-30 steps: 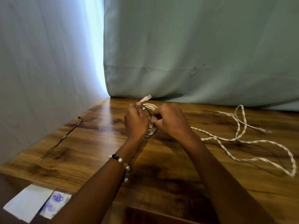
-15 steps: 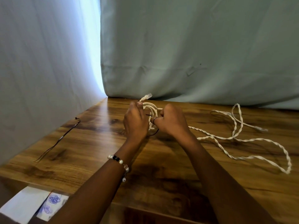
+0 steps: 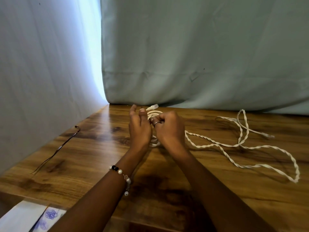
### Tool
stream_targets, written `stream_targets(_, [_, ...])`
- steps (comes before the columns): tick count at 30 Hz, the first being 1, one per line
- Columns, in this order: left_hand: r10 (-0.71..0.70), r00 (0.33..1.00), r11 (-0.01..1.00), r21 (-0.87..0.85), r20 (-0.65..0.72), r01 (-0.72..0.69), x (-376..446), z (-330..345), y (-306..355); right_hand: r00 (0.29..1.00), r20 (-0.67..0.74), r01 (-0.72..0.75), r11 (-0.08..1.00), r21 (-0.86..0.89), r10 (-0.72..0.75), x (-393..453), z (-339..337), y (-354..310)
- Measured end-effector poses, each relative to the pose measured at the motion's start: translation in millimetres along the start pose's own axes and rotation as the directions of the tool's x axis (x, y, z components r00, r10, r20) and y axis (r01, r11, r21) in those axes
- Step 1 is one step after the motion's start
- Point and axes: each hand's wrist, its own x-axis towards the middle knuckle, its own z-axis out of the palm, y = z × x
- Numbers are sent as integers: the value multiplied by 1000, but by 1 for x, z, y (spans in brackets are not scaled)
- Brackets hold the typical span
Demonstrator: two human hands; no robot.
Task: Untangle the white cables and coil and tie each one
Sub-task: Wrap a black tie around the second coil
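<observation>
1. At about 8 o'clock, sheets of paper with blue scribbles lie below the table's near edge.
2. A thin dark tie lies on the wooden table at 9 o'clock, running from near-left to far-right, close to the left curtain that bounds that side.
3. The left hand, with a bead bracelet on its wrist, is held up at centre with fingers loosely spread and thumb raised; it touches the coil, but whether it grips it I cannot tell.
4. The coil of white cable stands on edge between the hands; its plug sticks out toward 1 o'clock, near the back curtain at the table's far edge.
5. The right hand, wearing a ring, has curled fingers pinching the coil's strands.
6. The twisted cables trail from the hands toward 3 o'clock in loose loops, long axis roughly left-right, one free end pointing right. Bare tabletop lies nearer than the loops.
</observation>
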Motion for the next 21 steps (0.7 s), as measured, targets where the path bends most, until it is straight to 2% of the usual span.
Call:
stream_targets(2, [-174,985,970,-170,20,175,4,1,0,999,-43,6,1000,-31,-7,-4,4,-2])
stream_targets(4, [-312,947,899,-300,70,318,5,2,3,998,-63,27,997,-71,-31,-7,3,-3])
stream_targets(6, [-401,913,866,-296,69,403,3,1,6,997,-44,61,988,-141,-68,-9,0,-4])
stream_targets(12, [-354,924,857,-348,141,381,5,-1,6,1000,4,19,984,-178,-19,-8,-8,-7])
stream_targets(17, [-258,958,888,-360,122,285,3,-1,6,999,45,4,980,-197,5,-6,-12,-6])
stream_targets(21, [-247,964,895,-358,100,267,3,-3,6,999,40,-18,983,-182,25,-7,-11,-5])
